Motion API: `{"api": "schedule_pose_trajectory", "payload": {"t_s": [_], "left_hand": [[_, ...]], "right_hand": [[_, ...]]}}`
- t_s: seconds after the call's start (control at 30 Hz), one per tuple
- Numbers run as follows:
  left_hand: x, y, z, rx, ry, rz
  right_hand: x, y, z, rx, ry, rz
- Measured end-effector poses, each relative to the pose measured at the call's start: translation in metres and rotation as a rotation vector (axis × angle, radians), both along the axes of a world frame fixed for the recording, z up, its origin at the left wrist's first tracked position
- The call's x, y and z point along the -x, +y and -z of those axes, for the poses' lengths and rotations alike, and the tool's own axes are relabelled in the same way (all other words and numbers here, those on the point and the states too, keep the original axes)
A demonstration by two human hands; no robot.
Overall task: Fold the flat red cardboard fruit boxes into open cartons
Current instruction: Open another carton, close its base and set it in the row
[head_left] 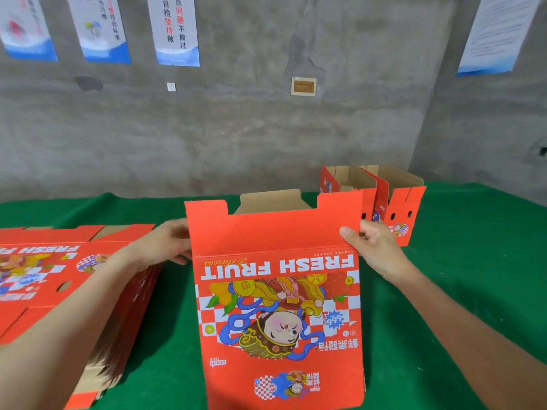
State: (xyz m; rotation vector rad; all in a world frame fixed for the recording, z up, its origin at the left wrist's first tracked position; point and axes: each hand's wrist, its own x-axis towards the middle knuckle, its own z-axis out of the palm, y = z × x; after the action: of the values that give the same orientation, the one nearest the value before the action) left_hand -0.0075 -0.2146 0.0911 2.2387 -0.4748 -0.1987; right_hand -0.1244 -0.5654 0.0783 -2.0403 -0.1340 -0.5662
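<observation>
A red fruit box [276,306] stands upright at the centre of the green table [461,261], its "FRESH FRUIT" print and cartoon figure upside down, brown flaps showing at its far top; the left hand [165,242] grasps its left edge, the right hand [374,247] pinches its right edge. A stack of flat boxes [59,279] lies to the left; two folded cartons [384,199] stand far right

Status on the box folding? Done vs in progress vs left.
Done: two folded cartons stand open at the back right of the green table. In hand: one red box, printed upside down, gripped at its sides by the left hand and right hand. Left: a stack of flat boxes at the left; count unclear.
</observation>
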Motion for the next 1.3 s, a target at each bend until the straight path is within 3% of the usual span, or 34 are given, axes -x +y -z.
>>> {"api": "schedule_pose_trajectory", "payload": {"t_s": [0.17,0.23,0.4,0.53,0.7,0.93,1.17,1.3], "left_hand": [[0.005,-0.010,0.000,-0.246,0.147,0.108],[0.007,-0.008,0.001,-0.281,0.118,0.093],[0.015,-0.016,0.006,-0.099,-0.328,-0.244],[0.038,-0.026,0.020,0.078,-0.527,-0.519],[0.059,-0.046,0.052,0.168,-0.519,-0.587],[0.070,-0.053,0.062,0.264,-0.390,-0.526],[0.067,-0.056,0.054,0.076,-0.400,-0.469],[0.059,-0.056,0.051,-0.131,-0.379,-0.425]], "right_hand": [[0.002,-0.005,0.009,-0.025,0.020,0.012],[0.003,-0.005,0.008,-0.009,0.020,0.032],[-0.003,-0.008,0.009,0.011,0.024,0.042],[0.001,0.001,0.020,-0.039,0.029,0.045],[-0.001,0.006,0.041,-0.102,0.068,0.328],[-0.001,-0.002,0.050,0.036,0.025,0.428],[0.000,0.003,0.049,0.088,0.085,0.426],[0.001,0.004,0.047,0.128,0.131,0.412]]}}
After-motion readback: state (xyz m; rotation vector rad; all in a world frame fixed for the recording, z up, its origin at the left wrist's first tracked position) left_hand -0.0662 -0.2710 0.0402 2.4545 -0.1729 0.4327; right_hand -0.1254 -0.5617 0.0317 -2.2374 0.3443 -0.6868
